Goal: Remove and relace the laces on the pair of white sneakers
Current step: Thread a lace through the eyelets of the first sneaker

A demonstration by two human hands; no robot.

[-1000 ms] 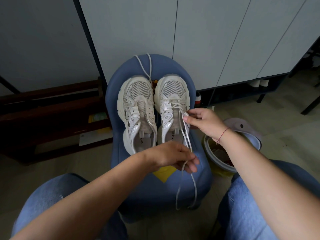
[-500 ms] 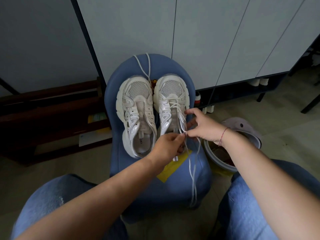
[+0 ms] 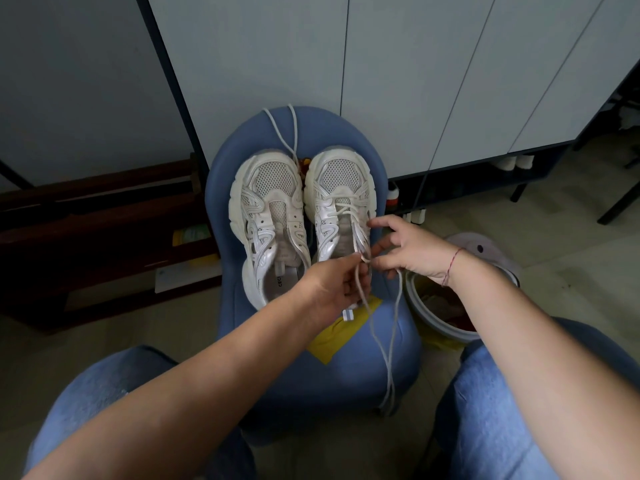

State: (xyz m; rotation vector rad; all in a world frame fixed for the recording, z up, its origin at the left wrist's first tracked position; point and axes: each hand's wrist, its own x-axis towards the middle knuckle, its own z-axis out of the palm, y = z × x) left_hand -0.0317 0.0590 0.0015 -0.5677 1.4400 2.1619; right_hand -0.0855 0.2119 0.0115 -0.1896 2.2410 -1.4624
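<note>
Left hand (image 3: 332, 285) has risen off the stool (image 3: 346, 375) edge, pinching the lace (image 3: 400, 292) beside right hand (image 3: 412, 252), which grips it too.

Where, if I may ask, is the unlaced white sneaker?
Head view: the unlaced white mesh sneaker lies left on the blue padded stool, beside the laced white sneaker.

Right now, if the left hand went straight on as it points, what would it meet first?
Likely the fingers of the right hand, just beyond the lace the left hand pinches; depth is unclear, so possibly the laced sneaker instead.
</note>
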